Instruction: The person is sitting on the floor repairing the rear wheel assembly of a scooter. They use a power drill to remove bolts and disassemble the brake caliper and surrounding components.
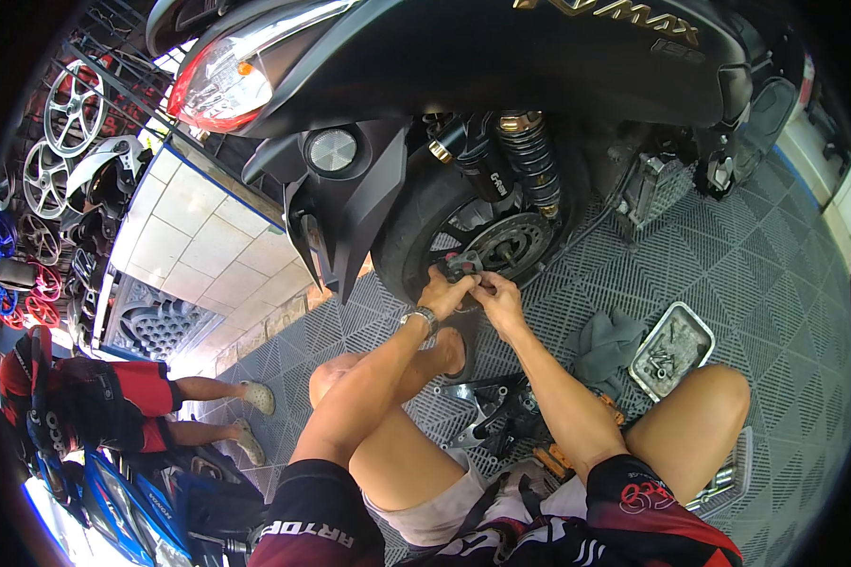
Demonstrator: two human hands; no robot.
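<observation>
My left hand [442,293], with a watch on its wrist, is closed round a small dark brake caliper [460,266] with reddish patches. My right hand [499,302] meets it from the right, fingers pinched together at the caliper's lower side. Whatever lies between those fingertips is too small and covered to make out. Just beyond both hands are the scooter's rear wheel with its black tire [402,248] and the brake disc [528,236]. A coil-spring shock absorber [528,156] stands above the disc.
A metal tray [673,352] of bolts and small parts lies at right, beside a grey cloth [607,348]. Black brackets [482,414] and orange-and-black tools [555,461] sit between my legs. The scooter's body [539,66] overhangs the wheel. Another person [113,402] stands at left near a blue motorbike [132,510].
</observation>
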